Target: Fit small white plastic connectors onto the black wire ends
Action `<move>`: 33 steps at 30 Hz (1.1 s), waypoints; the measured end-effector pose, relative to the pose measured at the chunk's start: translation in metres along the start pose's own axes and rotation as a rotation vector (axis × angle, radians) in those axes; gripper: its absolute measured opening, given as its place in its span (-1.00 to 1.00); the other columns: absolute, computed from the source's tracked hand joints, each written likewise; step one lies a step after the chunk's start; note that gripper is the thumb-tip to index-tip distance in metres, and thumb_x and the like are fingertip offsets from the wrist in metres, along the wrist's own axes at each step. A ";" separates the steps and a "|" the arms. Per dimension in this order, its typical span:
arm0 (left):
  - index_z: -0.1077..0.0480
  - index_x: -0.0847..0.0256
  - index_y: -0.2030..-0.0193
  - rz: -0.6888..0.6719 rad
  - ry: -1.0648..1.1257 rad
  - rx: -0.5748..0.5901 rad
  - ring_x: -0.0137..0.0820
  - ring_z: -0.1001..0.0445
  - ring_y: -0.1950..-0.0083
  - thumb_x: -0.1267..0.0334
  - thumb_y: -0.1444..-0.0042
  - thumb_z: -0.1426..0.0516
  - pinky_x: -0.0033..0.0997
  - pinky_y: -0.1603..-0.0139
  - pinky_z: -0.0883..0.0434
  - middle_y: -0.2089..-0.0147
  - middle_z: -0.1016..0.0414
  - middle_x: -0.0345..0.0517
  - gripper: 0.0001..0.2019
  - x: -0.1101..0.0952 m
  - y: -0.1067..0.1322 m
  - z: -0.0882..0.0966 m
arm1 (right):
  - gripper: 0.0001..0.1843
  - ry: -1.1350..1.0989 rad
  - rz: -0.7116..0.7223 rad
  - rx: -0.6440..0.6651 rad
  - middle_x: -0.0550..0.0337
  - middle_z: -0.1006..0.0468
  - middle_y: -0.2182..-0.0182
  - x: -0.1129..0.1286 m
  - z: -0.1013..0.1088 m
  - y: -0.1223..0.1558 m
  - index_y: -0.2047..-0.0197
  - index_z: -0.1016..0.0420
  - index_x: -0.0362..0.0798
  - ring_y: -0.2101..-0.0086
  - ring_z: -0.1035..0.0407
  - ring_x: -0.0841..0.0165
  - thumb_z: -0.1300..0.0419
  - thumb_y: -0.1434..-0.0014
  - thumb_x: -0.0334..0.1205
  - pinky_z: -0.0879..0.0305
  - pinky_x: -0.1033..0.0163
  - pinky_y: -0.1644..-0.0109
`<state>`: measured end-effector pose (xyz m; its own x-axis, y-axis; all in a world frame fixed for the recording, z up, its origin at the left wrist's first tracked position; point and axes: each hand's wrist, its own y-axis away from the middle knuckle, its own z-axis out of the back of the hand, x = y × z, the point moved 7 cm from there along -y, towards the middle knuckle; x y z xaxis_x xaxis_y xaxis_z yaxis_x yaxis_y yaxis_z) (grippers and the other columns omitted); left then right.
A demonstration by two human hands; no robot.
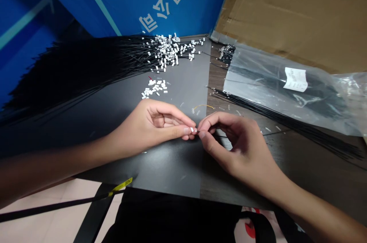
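Your left forearm reaches in from the left edge, its hand, the left hand (155,122), pinching a small white connector (192,130) between thumb and fingers. Your right forearm slants up from the lower right; the right hand (241,141) is curled, thumb and forefinger closed on a thin black wire (220,136). Your fingertips nearly meet above the table (177,166), the connector right between them.
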<state>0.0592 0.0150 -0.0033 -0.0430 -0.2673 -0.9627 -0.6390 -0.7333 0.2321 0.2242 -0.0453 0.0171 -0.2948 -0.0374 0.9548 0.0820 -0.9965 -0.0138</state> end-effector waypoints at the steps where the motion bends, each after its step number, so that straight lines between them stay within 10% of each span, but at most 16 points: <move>1: -0.77 0.21 0.24 -0.002 -0.005 -0.002 -0.38 -0.81 0.22 0.48 -0.15 -0.46 -0.53 0.05 -0.73 0.27 -0.82 -0.11 -0.90 0.000 0.000 0.000 | -0.93 0.000 -0.001 -0.002 0.20 -0.72 0.37 0.000 0.000 0.000 0.30 -0.67 -0.02 0.35 -0.55 0.33 -0.36 -0.21 -0.37 -0.45 0.25 0.28; 33: -0.78 0.07 0.37 -0.128 -0.160 -0.073 -0.30 -0.80 0.19 0.48 -0.03 -0.50 -0.46 0.06 -0.73 0.24 -0.83 -0.14 -0.83 -0.012 0.006 -0.002 | -0.94 0.022 -0.014 -0.008 0.26 -0.66 0.45 0.001 -0.005 0.004 0.33 -0.66 -0.05 0.42 -0.49 0.41 -0.35 -0.19 -0.34 -0.40 0.30 0.36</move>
<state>0.0575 0.0130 0.0099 -0.0898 -0.0704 -0.9935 -0.5900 -0.7999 0.1100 0.2191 -0.0495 0.0165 -0.3169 -0.0253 0.9481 0.0698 -0.9976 -0.0033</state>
